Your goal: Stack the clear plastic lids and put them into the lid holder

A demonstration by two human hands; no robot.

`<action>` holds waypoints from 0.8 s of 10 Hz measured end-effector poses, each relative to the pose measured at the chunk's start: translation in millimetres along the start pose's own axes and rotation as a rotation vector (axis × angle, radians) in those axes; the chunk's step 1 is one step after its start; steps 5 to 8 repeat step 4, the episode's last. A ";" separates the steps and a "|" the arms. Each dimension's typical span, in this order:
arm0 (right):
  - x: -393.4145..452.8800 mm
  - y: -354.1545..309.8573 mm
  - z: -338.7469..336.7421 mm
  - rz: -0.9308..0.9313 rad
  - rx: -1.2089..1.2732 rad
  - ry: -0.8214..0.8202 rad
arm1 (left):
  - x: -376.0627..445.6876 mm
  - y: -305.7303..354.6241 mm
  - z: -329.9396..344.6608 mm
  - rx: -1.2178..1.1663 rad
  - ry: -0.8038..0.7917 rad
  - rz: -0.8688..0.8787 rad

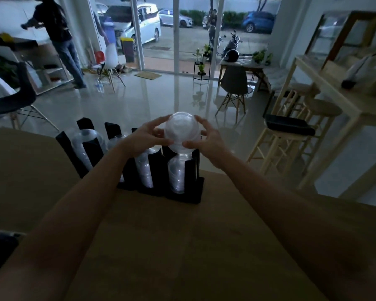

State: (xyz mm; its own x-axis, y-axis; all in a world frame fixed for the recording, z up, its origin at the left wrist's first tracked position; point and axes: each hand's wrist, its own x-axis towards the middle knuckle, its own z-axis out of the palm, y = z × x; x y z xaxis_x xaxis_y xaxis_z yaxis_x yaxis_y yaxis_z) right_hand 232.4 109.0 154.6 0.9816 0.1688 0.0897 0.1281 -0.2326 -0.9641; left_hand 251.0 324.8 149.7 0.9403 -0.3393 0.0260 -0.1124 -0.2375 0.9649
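Note:
A stack of clear plastic dome lids [181,132] is held between both hands, just above the right end of the black lid holder [191,193]. My left hand [149,139] grips its left side and my right hand [206,139] grips its right side and lower edge. The holder stands at the far edge of the brown table [182,246]. Its rightmost slot holds a column of clear lids [177,177] directly under the held stack. Further lid columns [144,170] fill the slots to the left, with another [85,146] at the far left.
Past the table's far edge the floor drops away. Wooden stools [291,135] and a light wooden counter [339,98] stand to the right. A dark chair [15,98] sits at left. A person [59,38] works at a shelf in the far left background.

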 end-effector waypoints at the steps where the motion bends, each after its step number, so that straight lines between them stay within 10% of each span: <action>1: 7.0 10.7 6.2 0.051 -0.029 -0.029 | 2.7 -16.3 -4.8 -0.013 -0.013 -0.048; 4: -11.9 31.3 -17.1 0.055 -0.113 -0.006 | -21.9 -16.0 18.8 0.340 0.380 0.068; 8: -11.9 31.3 -17.1 0.055 -0.113 -0.006 | -21.9 -16.0 18.8 0.340 0.380 0.068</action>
